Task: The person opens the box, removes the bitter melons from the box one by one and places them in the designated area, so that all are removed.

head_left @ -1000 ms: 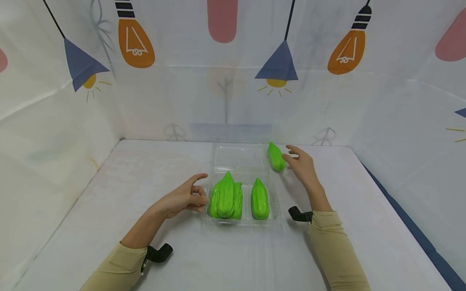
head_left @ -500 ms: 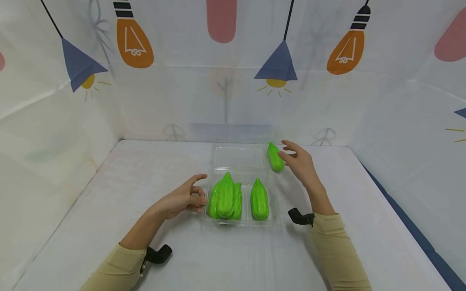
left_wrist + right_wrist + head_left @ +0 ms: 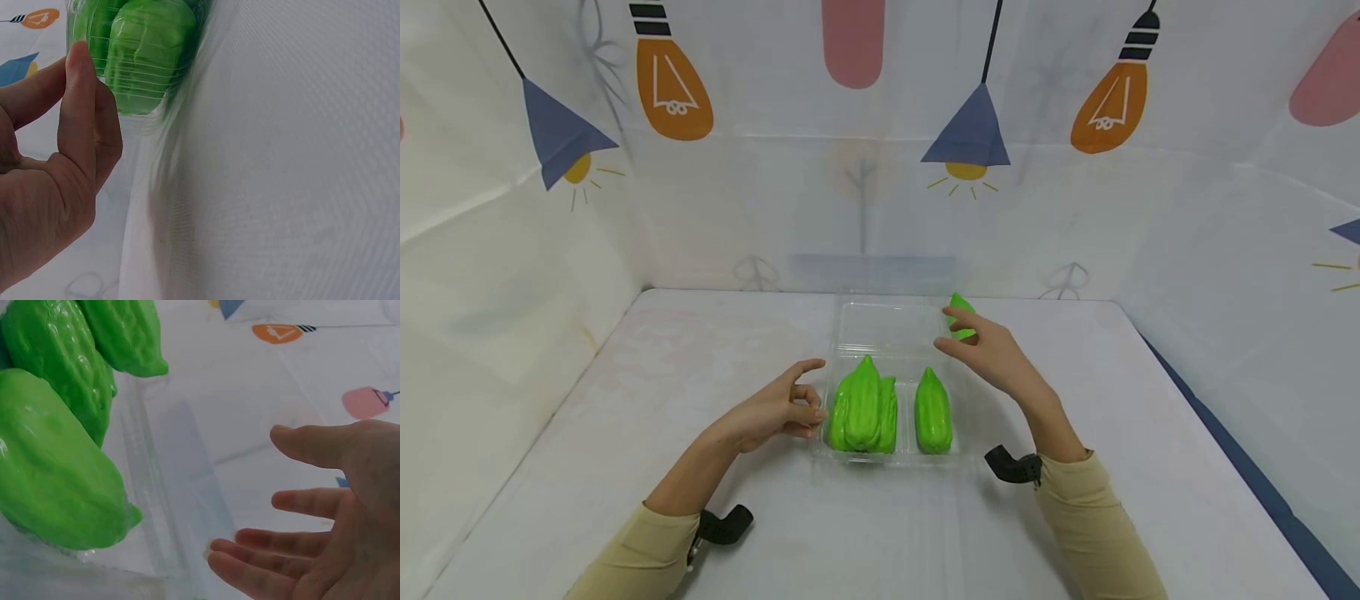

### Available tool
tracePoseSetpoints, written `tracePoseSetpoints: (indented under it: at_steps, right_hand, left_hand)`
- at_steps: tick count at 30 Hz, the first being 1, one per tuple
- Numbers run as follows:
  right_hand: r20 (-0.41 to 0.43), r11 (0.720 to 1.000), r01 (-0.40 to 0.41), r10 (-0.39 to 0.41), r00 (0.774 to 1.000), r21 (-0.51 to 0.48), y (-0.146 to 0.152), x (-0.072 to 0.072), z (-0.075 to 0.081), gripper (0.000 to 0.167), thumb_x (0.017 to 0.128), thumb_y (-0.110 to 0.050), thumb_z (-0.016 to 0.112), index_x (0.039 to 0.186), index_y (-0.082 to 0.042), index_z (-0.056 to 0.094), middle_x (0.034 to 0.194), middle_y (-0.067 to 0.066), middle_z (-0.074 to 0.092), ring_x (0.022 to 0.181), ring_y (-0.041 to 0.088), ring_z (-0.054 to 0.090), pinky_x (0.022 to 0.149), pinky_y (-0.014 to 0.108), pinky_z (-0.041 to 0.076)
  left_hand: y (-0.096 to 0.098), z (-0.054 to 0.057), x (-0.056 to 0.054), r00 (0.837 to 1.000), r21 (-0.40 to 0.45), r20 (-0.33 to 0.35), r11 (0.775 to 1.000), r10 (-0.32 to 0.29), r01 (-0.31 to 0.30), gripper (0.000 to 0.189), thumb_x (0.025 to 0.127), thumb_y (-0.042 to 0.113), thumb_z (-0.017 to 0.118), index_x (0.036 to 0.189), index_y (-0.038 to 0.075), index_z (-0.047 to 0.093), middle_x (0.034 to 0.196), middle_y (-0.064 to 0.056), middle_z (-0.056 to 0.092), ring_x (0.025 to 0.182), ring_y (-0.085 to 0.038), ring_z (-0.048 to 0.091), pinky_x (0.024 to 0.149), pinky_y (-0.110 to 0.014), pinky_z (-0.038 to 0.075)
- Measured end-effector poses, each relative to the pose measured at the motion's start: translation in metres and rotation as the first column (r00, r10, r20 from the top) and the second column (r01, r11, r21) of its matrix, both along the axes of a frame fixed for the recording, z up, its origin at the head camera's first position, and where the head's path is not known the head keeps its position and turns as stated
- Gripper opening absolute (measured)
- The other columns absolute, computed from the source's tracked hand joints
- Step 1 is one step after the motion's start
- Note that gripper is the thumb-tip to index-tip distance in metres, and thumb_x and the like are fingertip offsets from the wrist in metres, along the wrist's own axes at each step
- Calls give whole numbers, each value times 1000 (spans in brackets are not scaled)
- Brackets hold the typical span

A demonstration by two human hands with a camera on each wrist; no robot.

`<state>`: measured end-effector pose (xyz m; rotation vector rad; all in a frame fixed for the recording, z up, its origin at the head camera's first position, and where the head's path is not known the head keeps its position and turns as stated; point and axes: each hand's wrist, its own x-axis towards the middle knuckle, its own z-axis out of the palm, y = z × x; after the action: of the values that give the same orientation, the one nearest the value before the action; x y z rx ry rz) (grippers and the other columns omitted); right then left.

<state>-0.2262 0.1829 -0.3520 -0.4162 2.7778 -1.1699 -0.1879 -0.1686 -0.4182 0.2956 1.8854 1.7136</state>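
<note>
A hinged clear plastic box [image 3: 880,457] lies with its lid [image 3: 891,325] folded back. Inside, several glossy green bitter melons [image 3: 865,408] crowd the left side, and another bitter melon [image 3: 933,412] lies at the right. My left hand [image 3: 777,412] is at the box's left edge, thumb and bent fingers seeming to pinch it, index finger stretched out above. My right hand [image 3: 996,358] hovers near the lid's right side, thumb and fingers apart, holding nothing. Partly hidden behind its fingers, a loose bitter melon [image 3: 959,303] lies beyond the box.
A white-covered table [image 3: 700,333] bears everything. White fabric walls [image 3: 737,200] printed with lamps and bulbs close it in at the back and sides. A black wrist camera mount [image 3: 726,525] sits on the left forearm, another mount [image 3: 1013,465] on the right.
My right hand has moved left from beside the loose bitter melon, now partly covering it in the head view. The left hand and the box stay in place.
</note>
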Motion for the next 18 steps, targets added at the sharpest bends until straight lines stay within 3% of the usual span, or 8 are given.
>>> tracePoseSetpoints:
  at_steps: [9,18]
  right_hand:
    - [41,993,-111,112,993,-28,-25,9,-7,64,95,-48,63,151,-26,42,144,6,53,118,28,64,95,48,54]
    - [65,985,-170,172,983,-32,-44,21,-7,63,93,-47,66,149,-27,44,134,16,61,107,24,67,83,37,57]
  left_hand:
    - [0,-1,0,1000,-4,0,1000,3,-3,90,93,12,69,159,19,8,95,-5,57,77,-17,65,72,-29,60]
    - [0,0,1,1000,-11,4,1000,12,-12,91,93,12,69,159,21,8,95,-5,56,78,-18,66,72,-30,60]
